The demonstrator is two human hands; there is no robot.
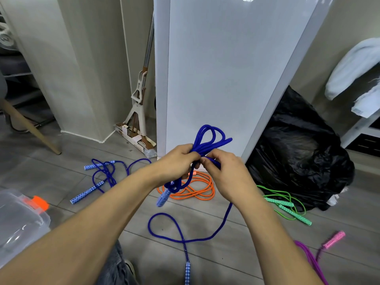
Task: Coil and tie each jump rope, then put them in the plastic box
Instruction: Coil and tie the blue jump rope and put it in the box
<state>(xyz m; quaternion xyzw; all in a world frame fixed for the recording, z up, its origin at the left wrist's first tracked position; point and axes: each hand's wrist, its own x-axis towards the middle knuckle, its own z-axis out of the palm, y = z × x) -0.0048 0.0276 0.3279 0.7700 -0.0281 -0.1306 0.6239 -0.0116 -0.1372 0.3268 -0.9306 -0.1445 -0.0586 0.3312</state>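
Observation:
My left hand (178,161) grips a bundle of coiled loops of a dark blue jump rope (207,138) above the floor. Beside it, my right hand (224,171) pinches a strand of the same rope at the bundle. One patterned handle (162,198) dangles below the hands. The rope's loose tail (164,225) loops across the floor to its other handle (187,273). The clear plastic box (18,221) with an orange latch sits at the left edge.
On the floor lie a second blue rope (102,175), an orange rope (197,188), a green rope (285,204) and a purple rope with a pink handle (334,239). A white panel (222,68), a black bag (298,151) and a mop (137,120) stand behind.

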